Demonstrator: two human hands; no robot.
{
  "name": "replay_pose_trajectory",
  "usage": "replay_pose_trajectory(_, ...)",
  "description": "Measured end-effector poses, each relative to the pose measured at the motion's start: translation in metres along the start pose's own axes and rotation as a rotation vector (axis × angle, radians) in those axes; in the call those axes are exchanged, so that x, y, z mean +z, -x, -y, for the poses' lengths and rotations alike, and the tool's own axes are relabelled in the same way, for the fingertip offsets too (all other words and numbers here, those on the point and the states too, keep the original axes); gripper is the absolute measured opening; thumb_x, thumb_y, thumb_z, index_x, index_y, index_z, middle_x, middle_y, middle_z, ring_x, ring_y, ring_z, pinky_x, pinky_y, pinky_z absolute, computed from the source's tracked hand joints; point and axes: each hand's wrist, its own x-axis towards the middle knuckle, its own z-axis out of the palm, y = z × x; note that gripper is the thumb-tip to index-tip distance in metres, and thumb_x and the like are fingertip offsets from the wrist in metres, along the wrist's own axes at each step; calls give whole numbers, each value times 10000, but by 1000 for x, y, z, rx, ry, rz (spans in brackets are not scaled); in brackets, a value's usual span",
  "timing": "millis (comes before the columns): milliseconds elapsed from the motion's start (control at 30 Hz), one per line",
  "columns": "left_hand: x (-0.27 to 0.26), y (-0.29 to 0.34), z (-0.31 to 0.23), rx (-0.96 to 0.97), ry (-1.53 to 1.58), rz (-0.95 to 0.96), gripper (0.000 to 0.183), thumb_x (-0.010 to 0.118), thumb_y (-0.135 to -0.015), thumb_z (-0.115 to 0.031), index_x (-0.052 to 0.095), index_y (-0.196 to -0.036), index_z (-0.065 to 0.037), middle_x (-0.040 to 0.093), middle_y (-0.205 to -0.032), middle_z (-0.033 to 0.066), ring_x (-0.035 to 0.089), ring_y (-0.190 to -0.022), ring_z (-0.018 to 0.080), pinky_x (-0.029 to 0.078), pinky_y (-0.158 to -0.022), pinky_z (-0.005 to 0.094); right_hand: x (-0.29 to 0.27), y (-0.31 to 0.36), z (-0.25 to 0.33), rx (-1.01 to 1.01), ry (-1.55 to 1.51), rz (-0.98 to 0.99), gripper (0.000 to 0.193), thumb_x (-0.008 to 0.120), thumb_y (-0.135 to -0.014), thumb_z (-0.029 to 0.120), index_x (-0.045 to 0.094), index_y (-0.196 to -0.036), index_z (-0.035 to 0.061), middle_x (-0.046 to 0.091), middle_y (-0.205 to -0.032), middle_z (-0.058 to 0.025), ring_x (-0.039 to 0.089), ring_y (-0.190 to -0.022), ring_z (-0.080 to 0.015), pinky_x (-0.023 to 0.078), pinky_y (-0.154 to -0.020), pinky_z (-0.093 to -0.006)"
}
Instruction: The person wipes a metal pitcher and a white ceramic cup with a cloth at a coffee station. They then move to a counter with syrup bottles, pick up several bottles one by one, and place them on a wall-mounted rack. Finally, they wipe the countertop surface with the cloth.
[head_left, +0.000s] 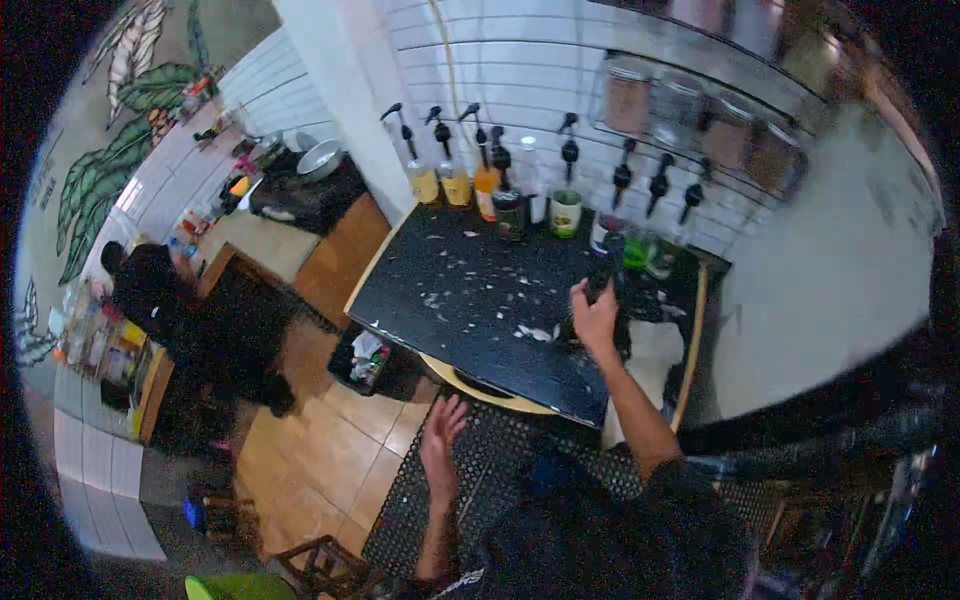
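Observation:
My right hand (594, 318) reaches over the right part of a black tabletop (460, 290) and is closed around a dark, upright object (606, 262). Its exact kind is too dim to make out. Just behind it stand pump bottles, among them a green one (636, 252). A pale cloth or sheet (655, 358) lies beside my right wrist. My left hand (443, 432) hangs in the air before the table's front edge, fingers apart, holding nothing.
Along the table's back stand yellow bottles (456, 186), an orange bottle (486, 192) and a dark jar (510, 214). White flakes dot the tabletop. A bin (362, 366) stands left of the table, above a perforated black mat (420, 520). Another person (150, 290) works at the far left.

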Motion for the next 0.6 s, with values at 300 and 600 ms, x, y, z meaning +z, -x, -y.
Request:
replay_pose_trajectory(300, 5, -53, 14, 96, 2, -179, 829, 383, -926, -639, 313, -1454, -4, 431, -1427, 187, 469, -1283, 342, 361, -1058, 466, 97, -120, -27, -48, 206, -175, 474, 639, -824, 275, 537, -1137, -66, 629, -1040, -271, 607, -934, -445, 472, -819, -476)
replay_pose_trajectory(600, 26, -101, 20, 80, -52, -214, 792, 341, -947, -612, 338, -1433, 14, 457, -1403, 191, 485, -1268, 333, 370, -1064, 449, 135, -172, -52, -136, 326, -247, 531, 636, -845, 356, 536, -1149, -68, 575, -1098, -291, 546, -1024, -440, 427, -888, -495)
